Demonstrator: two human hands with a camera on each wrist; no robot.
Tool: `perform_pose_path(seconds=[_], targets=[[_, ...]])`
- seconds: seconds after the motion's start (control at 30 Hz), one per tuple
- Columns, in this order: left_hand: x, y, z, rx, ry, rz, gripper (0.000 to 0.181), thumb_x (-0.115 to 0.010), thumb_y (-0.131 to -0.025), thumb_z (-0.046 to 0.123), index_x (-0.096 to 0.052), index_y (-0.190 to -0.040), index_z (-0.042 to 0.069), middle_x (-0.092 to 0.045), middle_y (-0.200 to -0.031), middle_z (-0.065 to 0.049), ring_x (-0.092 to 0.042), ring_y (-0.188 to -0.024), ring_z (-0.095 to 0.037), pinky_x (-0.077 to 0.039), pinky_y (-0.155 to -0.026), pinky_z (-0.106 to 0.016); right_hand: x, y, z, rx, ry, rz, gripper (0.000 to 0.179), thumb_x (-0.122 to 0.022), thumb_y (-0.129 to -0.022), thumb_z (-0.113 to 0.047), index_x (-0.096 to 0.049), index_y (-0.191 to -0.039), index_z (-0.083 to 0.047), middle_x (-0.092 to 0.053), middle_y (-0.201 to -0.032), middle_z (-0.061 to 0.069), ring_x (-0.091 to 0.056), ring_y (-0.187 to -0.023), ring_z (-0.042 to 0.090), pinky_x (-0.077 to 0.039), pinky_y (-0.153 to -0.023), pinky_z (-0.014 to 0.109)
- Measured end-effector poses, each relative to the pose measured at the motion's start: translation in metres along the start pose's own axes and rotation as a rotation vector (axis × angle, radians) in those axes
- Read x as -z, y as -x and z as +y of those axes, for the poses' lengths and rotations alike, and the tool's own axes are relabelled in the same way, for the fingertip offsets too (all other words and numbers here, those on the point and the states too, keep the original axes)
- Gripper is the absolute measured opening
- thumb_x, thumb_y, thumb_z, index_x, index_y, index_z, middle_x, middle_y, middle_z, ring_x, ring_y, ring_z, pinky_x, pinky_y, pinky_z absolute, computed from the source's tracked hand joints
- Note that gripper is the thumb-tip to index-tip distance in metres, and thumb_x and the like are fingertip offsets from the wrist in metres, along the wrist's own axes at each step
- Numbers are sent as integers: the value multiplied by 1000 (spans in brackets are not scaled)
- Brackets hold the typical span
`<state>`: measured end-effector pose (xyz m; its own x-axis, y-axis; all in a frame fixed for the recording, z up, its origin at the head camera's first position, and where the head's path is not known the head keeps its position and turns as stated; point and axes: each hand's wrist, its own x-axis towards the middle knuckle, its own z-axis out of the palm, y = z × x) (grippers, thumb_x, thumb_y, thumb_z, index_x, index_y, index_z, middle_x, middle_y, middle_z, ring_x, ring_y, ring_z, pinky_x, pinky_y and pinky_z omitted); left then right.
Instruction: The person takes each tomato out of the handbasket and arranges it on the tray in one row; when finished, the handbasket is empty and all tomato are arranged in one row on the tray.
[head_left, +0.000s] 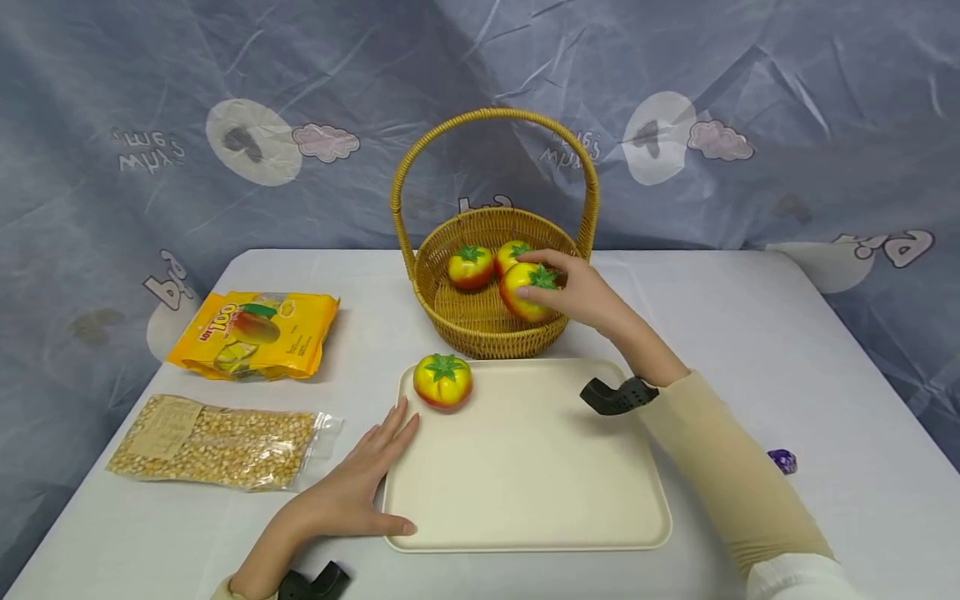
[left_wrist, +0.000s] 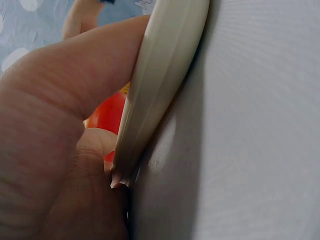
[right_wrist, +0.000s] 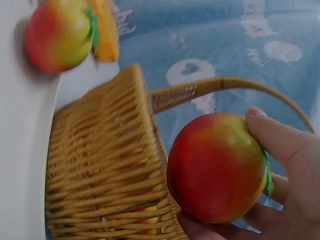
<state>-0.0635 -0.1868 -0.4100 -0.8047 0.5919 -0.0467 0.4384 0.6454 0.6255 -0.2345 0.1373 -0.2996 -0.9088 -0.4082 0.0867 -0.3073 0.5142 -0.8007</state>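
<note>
My right hand (head_left: 573, 287) grips a red-and-yellow toy persimmon (head_left: 525, 293) with a green leafy top, held over the right side of a wicker basket (head_left: 491, 343). In the right wrist view, this persimmon (right_wrist: 215, 167) is beside the basket's rim, with thumb and fingers around it. Two more persimmons sit in the basket, one at the left (head_left: 471, 267) and one partly hidden behind the held fruit. Another persimmon (head_left: 442, 383) rests on the cream tray (head_left: 525, 467), at its far left corner. My left hand (head_left: 352, 492) lies spread along the tray's left edge, fingertips and thumb over the rim.
A yellow mango snack bag (head_left: 258, 333) lies at the left, with a clear bag of corn kernels (head_left: 217, 442) nearer. A small purple wrapped candy (head_left: 783, 461) is right of my forearm. The basket's tall handle (head_left: 495, 114) arches up before a grey-blue curtain (head_left: 750, 50).
</note>
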Motion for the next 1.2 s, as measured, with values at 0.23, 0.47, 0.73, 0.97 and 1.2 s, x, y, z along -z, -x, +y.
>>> perform_pose_path(seconds=[0.23, 0.47, 0.73, 0.97, 1.2], targets=[[1, 0, 1, 2, 1, -3, 122, -80, -63, 50, -5, -151, 10, 13, -154, -7, 4, -139, -24, 2, -111, -35, 6, 40, -7, -2, -176, -24, 51, -68, -87, -21, -48, -132, -7, -47, -127, 10, -50, -105, 29, -46, -83, 37], [3, 1, 3, -3, -5, 7, 121, -81, -63, 48, -7, -151, 8, 12, -154, -8, 3, -139, -24, 0, -111, -39, -13, 68, -3, 50, -111, -52, 55, -75, -81, -21, -53, -129, -8, -49, -126, 8, -50, -112, 31, -50, -81, 39], [1, 1, 1, -9, -7, 8, 122, -81, -63, 49, -7, -151, 9, 12, -154, -8, 2, -139, -25, 1, -111, -35, -53, 75, 15, 77, 23, -78, 53, -79, -76, -25, -57, -121, -9, -58, -118, 6, -55, -103, 27, -47, -83, 41], [1, 0, 1, -3, 3, 2, 122, -81, -63, 49, -7, -151, 8, 12, -154, -8, 3, -139, -25, 1, -111, -36, -74, 68, 27, 104, 55, -69, 55, -78, -77, -29, -58, -122, -6, -59, -117, 6, -56, -97, 21, -47, -84, 38], [2, 0, 2, 2, -6, 1, 122, -81, -63, 49, -7, -151, 9, 12, -154, -7, 3, -139, -24, 1, -111, -37, -80, 66, 26, 90, 68, -48, 57, -77, -77, -31, -56, -125, -7, -58, -120, 5, -56, -98, 18, -46, -83, 36]])
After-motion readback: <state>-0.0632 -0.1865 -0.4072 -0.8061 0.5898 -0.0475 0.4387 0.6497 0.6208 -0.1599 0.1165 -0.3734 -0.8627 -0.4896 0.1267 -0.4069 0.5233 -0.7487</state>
